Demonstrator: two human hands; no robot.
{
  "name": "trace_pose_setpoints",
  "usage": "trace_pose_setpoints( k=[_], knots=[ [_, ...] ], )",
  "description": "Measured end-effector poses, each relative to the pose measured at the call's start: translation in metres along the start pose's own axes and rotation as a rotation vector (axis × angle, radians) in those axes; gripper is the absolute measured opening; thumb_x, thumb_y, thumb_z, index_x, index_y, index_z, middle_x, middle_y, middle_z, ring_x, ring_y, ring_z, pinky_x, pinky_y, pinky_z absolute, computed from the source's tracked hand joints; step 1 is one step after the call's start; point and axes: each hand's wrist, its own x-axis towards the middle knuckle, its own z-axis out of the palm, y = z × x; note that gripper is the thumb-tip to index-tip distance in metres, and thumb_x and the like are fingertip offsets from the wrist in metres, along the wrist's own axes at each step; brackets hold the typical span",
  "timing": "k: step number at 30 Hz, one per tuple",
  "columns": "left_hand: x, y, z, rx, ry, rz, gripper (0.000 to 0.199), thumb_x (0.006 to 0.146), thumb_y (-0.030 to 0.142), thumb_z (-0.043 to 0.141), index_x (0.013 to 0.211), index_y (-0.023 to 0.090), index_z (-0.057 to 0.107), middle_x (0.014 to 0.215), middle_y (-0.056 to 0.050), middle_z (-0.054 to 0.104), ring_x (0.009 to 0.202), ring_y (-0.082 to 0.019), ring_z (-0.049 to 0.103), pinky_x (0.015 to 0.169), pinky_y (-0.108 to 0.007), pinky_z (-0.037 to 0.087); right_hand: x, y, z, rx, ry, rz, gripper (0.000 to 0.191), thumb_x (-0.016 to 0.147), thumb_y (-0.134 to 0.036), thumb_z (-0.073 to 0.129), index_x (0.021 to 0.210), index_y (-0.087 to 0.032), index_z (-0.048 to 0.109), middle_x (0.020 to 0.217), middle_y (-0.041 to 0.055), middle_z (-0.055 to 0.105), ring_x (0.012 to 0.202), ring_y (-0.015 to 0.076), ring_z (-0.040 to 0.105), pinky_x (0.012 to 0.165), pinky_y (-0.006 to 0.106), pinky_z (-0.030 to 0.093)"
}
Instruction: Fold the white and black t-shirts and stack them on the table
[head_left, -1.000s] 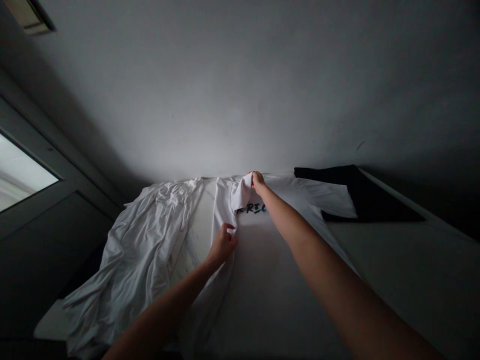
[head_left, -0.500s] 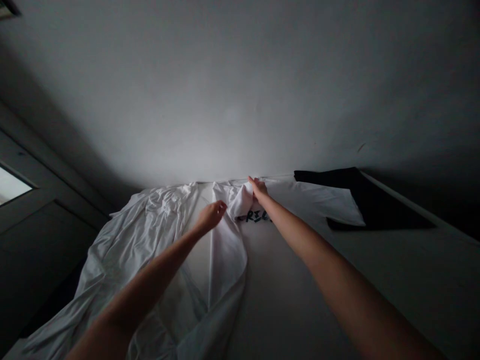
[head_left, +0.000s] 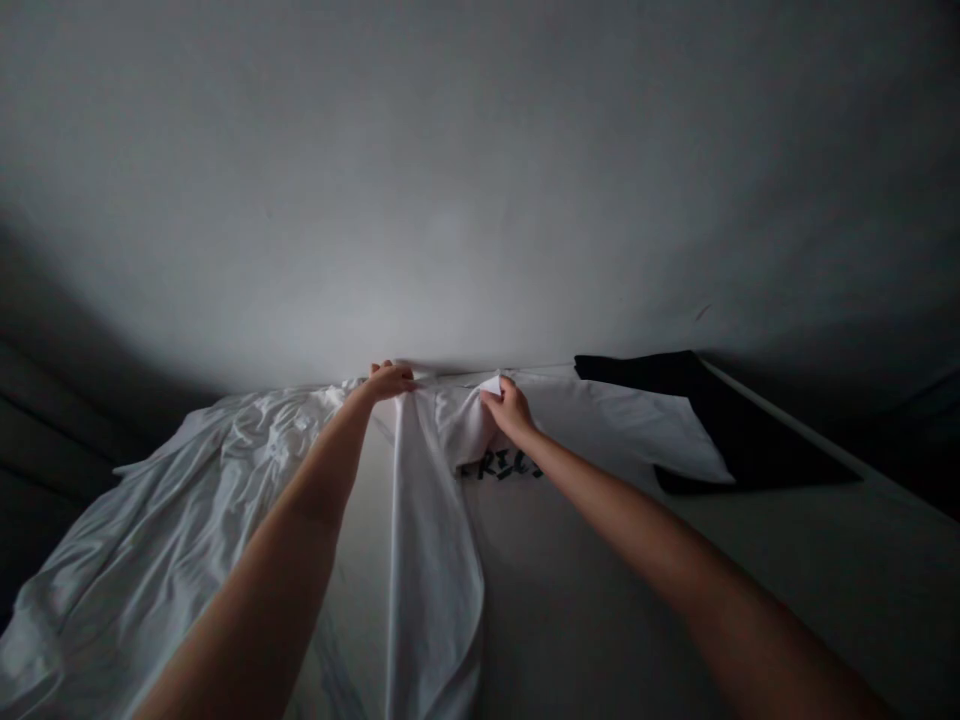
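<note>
A white shirt (head_left: 570, 550) with dark lettering lies spread on a flat surface, its left side folded inward in a long strip. Near the wall, my left hand (head_left: 390, 380) is closed on the shirt's far edge, left of the fold. My right hand (head_left: 511, 408) pinches a raised white piece of the shirt just above the lettering. One sleeve stretches right over a black flat item. The fingertips of my left hand are partly hidden against the fabric.
Crumpled white cloth (head_left: 180, 520) covers the left part of the surface (head_left: 787, 570). The black item (head_left: 765, 440) lies at the right, under the sleeve. A plain grey wall (head_left: 450, 200) rises directly behind.
My left hand has moved up and left to the shirt's far edge and taken hold there. My right hand now pinches fabric slightly lower. The folded strip lies straighter, and the view has shifted.
</note>
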Motion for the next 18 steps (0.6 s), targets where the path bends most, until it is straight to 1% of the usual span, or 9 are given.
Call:
trace_pose_setpoints(
  k=[3,5,8,10,12,15,17,18],
  knots=[
    [0.002,-0.008,0.005,-0.02,0.01,0.0,0.026,0.091,0.038,0.055,0.104,0.022,0.069,0.095,-0.004,0.071,0.098,-0.023,0.059,0.097,-0.041,0.036,-0.007,0.002,-0.008,-0.047,0.012,0.048,0.026,0.086,-0.032,0.055,0.105,-0.016,0.063,0.093,0.0129,0.072,0.089,0.0277,0.067,0.076,0.033,0.05],
    [0.002,-0.009,0.012,-0.026,0.02,-0.001,0.027,0.091,0.038,0.055,0.109,0.022,0.068,0.097,-0.004,0.071,0.096,-0.021,0.06,0.097,-0.04,0.037,-0.014,0.003,-0.014,-0.116,-0.017,0.115,0.031,0.089,-0.029,0.051,0.115,-0.015,0.061,0.1,0.0156,0.072,0.096,0.0293,0.068,0.078,0.035,0.05],
    [-0.001,-0.007,0.024,-0.018,0.049,-0.017,0.025,0.089,0.037,0.059,0.109,0.023,0.068,0.102,-0.006,0.072,0.103,-0.024,0.059,0.1,-0.042,0.036,-0.024,0.001,-0.024,-0.279,-0.147,0.222,0.033,0.092,-0.027,0.05,0.122,-0.015,0.059,0.104,0.0162,0.072,0.1,0.0294,0.068,0.081,0.034,0.05],
    [-0.002,-0.005,0.029,-0.01,0.07,-0.036,0.024,0.089,0.037,0.06,0.107,0.024,0.069,0.104,-0.007,0.072,0.109,-0.026,0.058,0.101,-0.044,0.037,-0.027,-0.003,-0.032,-0.377,-0.225,0.254,0.034,0.094,-0.026,0.05,0.125,-0.016,0.057,0.107,0.0153,0.071,0.102,0.0281,0.068,0.083,0.033,0.05],
    [-0.003,-0.003,0.032,-0.004,0.09,-0.051,0.023,0.09,0.037,0.059,0.107,0.025,0.069,0.107,-0.008,0.072,0.112,-0.028,0.058,0.101,-0.043,0.039,-0.03,-0.008,-0.039,-0.446,-0.285,0.257,0.035,0.094,-0.026,0.05,0.128,-0.017,0.054,0.112,0.0151,0.071,0.105,0.0272,0.067,0.084,0.033,0.049],
    [-0.008,0.002,0.032,-0.004,0.121,-0.044,0.023,0.091,0.034,0.058,0.109,0.024,0.068,0.115,-0.008,0.07,0.114,-0.026,0.058,0.099,-0.036,0.042,-0.032,-0.018,-0.049,-0.518,-0.367,0.254,0.037,0.094,-0.023,0.052,0.13,-0.015,0.05,0.119,0.0171,0.068,0.109,0.027,0.067,0.085,0.033,0.05],
    [-0.014,0.009,0.031,-0.002,0.149,-0.037,0.025,0.092,0.031,0.056,0.113,0.023,0.067,0.121,-0.009,0.066,0.115,-0.025,0.057,0.098,-0.034,0.043,-0.033,-0.024,-0.054,-0.553,-0.414,0.26,0.039,0.094,-0.022,0.053,0.132,-0.011,0.048,0.121,0.0196,0.067,0.109,0.0276,0.067,0.085,0.033,0.05],
    [-0.019,0.014,0.031,0.01,0.183,-0.051,0.027,0.092,0.029,0.054,0.116,0.021,0.065,0.123,-0.01,0.064,0.117,-0.025,0.056,0.098,-0.034,0.043,-0.033,-0.027,-0.056,-0.569,-0.435,0.263,0.042,0.094,-0.022,0.054,0.133,-0.009,0.046,0.121,0.0208,0.067,0.109,0.028,0.067,0.085,0.033,0.05]
  ],
)
